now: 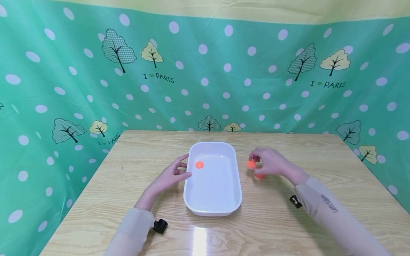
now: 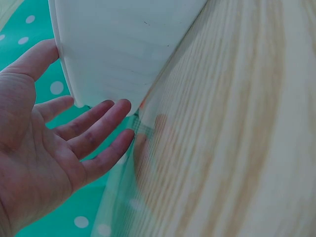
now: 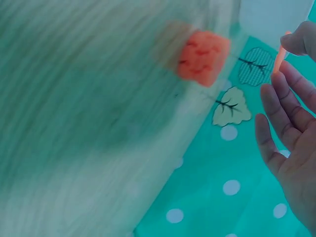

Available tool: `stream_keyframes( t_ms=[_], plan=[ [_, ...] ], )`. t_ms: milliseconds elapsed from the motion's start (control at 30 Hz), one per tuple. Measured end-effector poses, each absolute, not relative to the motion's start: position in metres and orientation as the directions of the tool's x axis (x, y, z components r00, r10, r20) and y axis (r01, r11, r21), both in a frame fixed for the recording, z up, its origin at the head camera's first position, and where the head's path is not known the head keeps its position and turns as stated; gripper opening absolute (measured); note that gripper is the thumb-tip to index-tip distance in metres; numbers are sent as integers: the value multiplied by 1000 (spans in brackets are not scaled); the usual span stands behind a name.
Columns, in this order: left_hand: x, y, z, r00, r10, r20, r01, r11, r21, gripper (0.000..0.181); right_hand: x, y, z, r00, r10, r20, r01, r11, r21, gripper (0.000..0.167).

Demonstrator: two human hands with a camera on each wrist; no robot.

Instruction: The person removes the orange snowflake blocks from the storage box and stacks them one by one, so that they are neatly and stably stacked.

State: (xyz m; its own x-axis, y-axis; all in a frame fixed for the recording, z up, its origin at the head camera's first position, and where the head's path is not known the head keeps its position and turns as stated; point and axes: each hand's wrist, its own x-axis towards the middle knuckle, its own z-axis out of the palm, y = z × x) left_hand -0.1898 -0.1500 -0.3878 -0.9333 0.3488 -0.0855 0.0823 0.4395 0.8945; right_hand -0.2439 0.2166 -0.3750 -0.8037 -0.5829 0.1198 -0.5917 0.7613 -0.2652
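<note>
A white rectangular tub (image 1: 214,188) sits mid-table with a thin orange flower-shaped slice (image 1: 199,165) lying on its floor. My left hand (image 1: 168,176) is at the tub's left side; in the left wrist view its thumb touches the rim and its fingers spread loosely by the outer wall. To the right of the tub, my right hand (image 1: 272,162) pinches another thin orange slice (image 3: 280,54) between thumb and fingertips. Below that hand, a short stack of orange slices (image 3: 204,58) with notched edges stands on the table, mostly hidden by the hand in the head view.
The light wood table (image 1: 128,188) runs back to a green polka-dot curtain (image 1: 205,67) with printed trees. Each wrist wears a black camera mount, one at the left sleeve (image 1: 131,229) and one at the right sleeve (image 1: 330,209).
</note>
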Motion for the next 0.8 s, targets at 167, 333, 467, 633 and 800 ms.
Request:
stream_keyframes(
  t_ms=[167, 333, 467, 633, 800],
  plan=[
    [-190, -150, -388, -934, 346, -86, 82, 444, 892, 71, -241, 228, -381, -815, -565, 126, -577, 774, -259, 29],
    [-190, -150, -387, -935, 343, -85, 83, 448, 890, 71, -239, 237, -387, -841, -532, 99, -539, 804, -252, 30],
    [-189, -149, -387, -934, 347, -86, 84, 447, 891, 71, -238, 241, -390, -850, -522, 75, -524, 819, -236, 31],
    [-190, -150, -388, -933, 349, -85, 83, 440, 894, 71, -237, 243, -392, -854, -518, 51, -515, 828, -222, 31],
    [-190, -150, -388, -932, 352, -84, 84, 436, 896, 71, -237, 244, -395, -855, -517, 45, -513, 828, -226, 30]
  ],
)
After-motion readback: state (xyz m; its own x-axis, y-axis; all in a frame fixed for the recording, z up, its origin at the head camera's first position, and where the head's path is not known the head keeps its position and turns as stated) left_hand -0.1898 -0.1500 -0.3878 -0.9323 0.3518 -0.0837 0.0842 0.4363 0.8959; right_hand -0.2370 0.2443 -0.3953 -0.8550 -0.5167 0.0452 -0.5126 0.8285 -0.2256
